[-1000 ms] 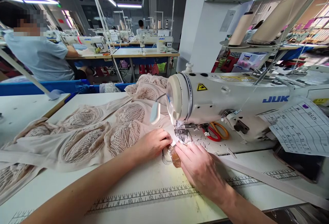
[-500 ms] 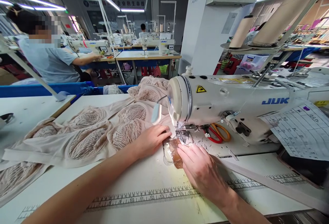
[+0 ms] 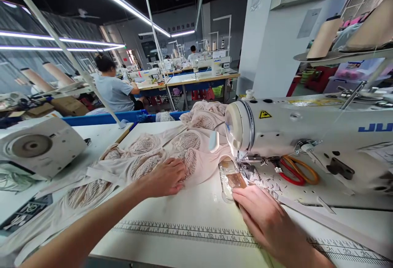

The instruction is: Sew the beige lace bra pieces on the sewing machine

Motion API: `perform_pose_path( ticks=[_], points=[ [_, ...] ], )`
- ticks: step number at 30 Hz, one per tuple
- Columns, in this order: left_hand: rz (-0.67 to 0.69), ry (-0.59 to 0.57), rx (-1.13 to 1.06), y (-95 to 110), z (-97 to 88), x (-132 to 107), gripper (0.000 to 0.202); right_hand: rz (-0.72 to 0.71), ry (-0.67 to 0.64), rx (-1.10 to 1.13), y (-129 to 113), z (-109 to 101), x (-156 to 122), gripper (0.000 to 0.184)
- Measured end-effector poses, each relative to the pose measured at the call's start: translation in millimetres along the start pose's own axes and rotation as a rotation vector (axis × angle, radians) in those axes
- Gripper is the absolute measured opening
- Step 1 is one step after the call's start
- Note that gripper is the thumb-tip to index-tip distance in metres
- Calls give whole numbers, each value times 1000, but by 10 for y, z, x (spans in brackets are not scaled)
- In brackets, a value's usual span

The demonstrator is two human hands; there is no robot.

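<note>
My left hand [image 3: 167, 176] lies over a beige lace bra [image 3: 187, 163] left of the needle area, its fingers curled into the fabric. Several such bras are piled and joined across the table, and the fabric runs up to the needle of a white sewing machine [image 3: 276, 126]. My right hand [image 3: 265, 210] is in front of the needle, fingers pressed together, tips at the brown-taped plate [image 3: 235, 180]. Whatever these fingers hold is hidden. A pale narrow strip [image 3: 325, 221] runs from behind this hand to the right edge.
Scissors with red and orange handles [image 3: 296, 171] lie under the machine arm, near fabric scraps. A printed ruler [image 3: 187, 233] crosses the table front. Another machine's end [image 3: 39, 149] stands at left. Thread cones [image 3: 324, 36] rise at right. A seated person [image 3: 113, 83] works beyond.
My left hand has moved left from beside the needle onto the bra. My right hand stays near the plate. The view has swung left, bringing the left machine into sight.
</note>
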State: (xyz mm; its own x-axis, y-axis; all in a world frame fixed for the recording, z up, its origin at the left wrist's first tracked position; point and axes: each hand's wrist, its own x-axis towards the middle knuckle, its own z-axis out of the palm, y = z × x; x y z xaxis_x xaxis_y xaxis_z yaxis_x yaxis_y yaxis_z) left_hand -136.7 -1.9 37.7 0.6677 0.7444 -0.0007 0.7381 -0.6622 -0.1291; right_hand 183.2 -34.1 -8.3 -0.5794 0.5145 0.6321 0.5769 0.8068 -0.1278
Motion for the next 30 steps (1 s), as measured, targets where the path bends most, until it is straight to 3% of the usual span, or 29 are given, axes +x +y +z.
perform_pose_path(
  ticks=[3,5,9,12,14,16,18,21,24,27,30],
  points=[
    [7,-53,91,68,20,84,15,53,-45,169,-51,-77,-7,26],
    [-33,-22,86,131,17,88,16,112,-77,304,-111,-81,-15,24],
    [-271,139,-124,320,-126,117,12,277,-116,582,-344,86,-5,25],
    [-400,307,-341,396,-378,269,8,402,-168,858,-606,267,84,47],
    [-426,406,-453,303,-560,422,8,457,-164,1061,-783,340,186,59],
    [-509,430,-551,72,-699,572,15,491,-152,1199,-911,356,284,48],
    [-608,383,-594,-249,-764,676,17,551,-154,1273,-950,324,340,34],
    [-630,299,-565,-692,-720,719,4,686,-202,1323,-817,225,303,36],
    [-590,279,-481,-850,-564,727,12,767,-266,1244,-547,100,185,38],
    [-487,384,-344,-638,-381,859,14,805,-277,1073,-293,-1,105,32],
    [-264,440,-242,-197,-214,1119,11,739,-230,784,-126,-20,99,18]
  ],
)
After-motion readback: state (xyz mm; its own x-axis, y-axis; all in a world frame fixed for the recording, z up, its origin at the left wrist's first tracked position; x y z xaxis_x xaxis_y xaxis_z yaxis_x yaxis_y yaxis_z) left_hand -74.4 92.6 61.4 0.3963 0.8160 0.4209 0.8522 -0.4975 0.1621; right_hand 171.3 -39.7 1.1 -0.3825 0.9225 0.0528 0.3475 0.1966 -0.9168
